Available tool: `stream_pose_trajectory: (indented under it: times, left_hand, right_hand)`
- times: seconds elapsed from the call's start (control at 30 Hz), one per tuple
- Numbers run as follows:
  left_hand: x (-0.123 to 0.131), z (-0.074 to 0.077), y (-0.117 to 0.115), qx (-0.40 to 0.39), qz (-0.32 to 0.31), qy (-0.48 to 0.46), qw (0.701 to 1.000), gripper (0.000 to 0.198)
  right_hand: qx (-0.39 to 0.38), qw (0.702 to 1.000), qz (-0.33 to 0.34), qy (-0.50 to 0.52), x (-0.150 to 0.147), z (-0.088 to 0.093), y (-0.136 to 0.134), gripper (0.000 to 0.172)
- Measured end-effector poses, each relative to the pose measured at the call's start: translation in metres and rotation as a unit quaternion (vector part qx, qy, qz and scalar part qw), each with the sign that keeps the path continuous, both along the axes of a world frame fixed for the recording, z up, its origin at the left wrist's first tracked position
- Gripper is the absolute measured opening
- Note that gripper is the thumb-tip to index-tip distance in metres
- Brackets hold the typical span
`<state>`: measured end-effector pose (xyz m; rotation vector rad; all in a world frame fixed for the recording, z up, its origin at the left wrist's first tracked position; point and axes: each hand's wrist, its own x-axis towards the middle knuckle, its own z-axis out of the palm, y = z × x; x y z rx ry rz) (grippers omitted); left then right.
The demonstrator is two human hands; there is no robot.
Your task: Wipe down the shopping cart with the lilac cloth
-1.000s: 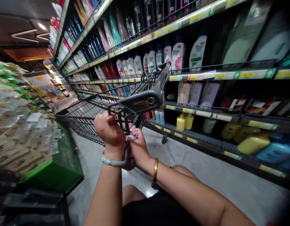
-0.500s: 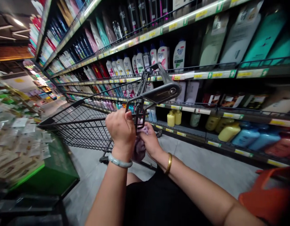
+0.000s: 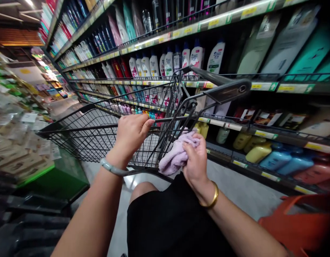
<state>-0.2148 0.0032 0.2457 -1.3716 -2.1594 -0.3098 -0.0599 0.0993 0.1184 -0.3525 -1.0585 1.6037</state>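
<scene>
Just beyond the cart point(image 3: 168, 119), shelves point(image 3: 198, 27) of bottles point(image 3: 168, 64); opposite, a green display point(image 3: 60, 177)

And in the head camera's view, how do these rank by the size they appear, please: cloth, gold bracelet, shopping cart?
1. Shopping cart: clearly largest, stretching across much of the picture.
2. Cloth: much smaller, bunched in the right hand.
3. Gold bracelet: smallest, a thin band.
</scene>
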Motion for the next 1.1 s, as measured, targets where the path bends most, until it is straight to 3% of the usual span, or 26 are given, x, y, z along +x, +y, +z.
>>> stream_pose_trajectory:
  times: [0.07,0.17,0.27,0.4,0.47,0.6,0.63,0.77,0.83,0.97,1.0,1.1]
  left_hand:
    - [0.004,-0.004,0.001,0.003,-0.003,0.0,1.0,0.065]
    - [0.011,-0.006,0.004,0.016,-0.002,0.001,1.0,0.064]
    - [0.015,-0.006,0.006,0.024,0.009,0.003,1.0,0.062]
    - [0.015,-0.006,0.005,0.028,0.017,-0.002,0.999,0.061]
    - [0.015,-0.005,0.005,0.028,0.016,-0.004,0.999,0.061]
    - [0.017,-0.004,0.005,0.024,0.02,-0.006,1.0,0.058]
    - [0.018,-0.004,0.005,0.021,0.022,-0.008,0.999,0.057]
    - [0.021,-0.002,0.006,0.015,0.031,-0.019,0.999,0.055]
    - [0.022,-0.002,0.006,0.018,0.033,-0.021,0.999,0.054]
    - [0.024,-0.002,0.005,0.035,0.026,-0.025,0.999,0.053]
    - [0.024,-0.003,0.005,0.038,0.024,-0.026,0.999,0.053]
    - [0.025,-0.004,0.005,0.043,0.023,-0.027,0.998,0.054]
  right_hand:
    - [0.14,0.986,-0.073,-0.06,0.003,-0.007,-0.002,0.021]
    - [0.335,0.921,-0.165,-0.107,0.012,-0.007,0.004,0.015]
    - [0.429,0.857,-0.263,-0.106,0.029,0.026,0.023,0.022]
    - [0.467,0.781,-0.404,-0.086,0.041,0.078,0.046,0.024]
    - [0.513,0.744,-0.419,-0.093,0.037,0.088,0.051,0.026]
    - [0.662,0.636,-0.375,-0.132,0.031,0.092,0.057,0.025]
    - [0.663,0.632,-0.379,-0.132,0.033,0.094,0.058,0.024]
    - [0.567,0.695,-0.423,-0.134,0.038,0.1,0.061,0.025]
    - [0.585,0.685,-0.407,-0.151,0.034,0.095,0.058,0.025]
    - [0.688,0.611,-0.365,-0.14,0.028,0.085,0.061,0.019]
    - [0.688,0.614,-0.366,-0.126,0.03,0.086,0.064,0.018]
    - [0.636,0.658,-0.392,-0.089,0.039,0.097,0.075,0.018]
